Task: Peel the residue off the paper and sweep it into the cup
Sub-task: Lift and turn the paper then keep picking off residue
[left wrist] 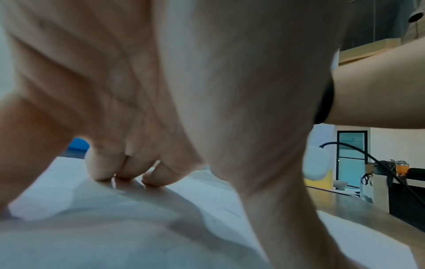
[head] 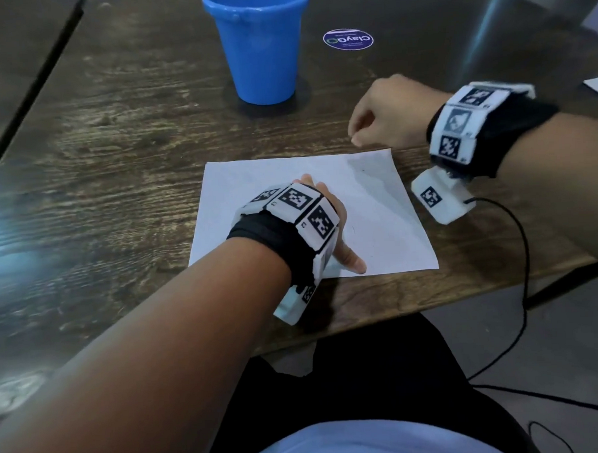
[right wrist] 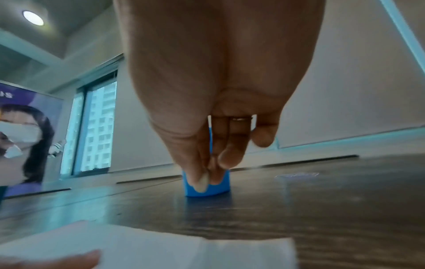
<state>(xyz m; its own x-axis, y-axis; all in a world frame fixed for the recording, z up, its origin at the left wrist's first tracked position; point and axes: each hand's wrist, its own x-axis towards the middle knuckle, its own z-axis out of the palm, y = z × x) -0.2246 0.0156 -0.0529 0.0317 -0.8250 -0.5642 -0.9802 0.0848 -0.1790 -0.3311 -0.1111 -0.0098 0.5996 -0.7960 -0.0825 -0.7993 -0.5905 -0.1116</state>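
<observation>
Two hands share the job. The left hand (head: 328, 225) presses flat on the paper (head: 368, 196). The right hand (head: 385, 114) pinches shut just past it; any residue is too small to see. The cup (head: 259, 46) stands ahead of it, so carry slowly and let go over the rim.

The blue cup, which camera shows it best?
The head view: the whole blue cup stands upright on the table, rim to base. The right wrist view shows only its lower part behind the fingers. The left wrist view shows just a blue sliver.
</observation>
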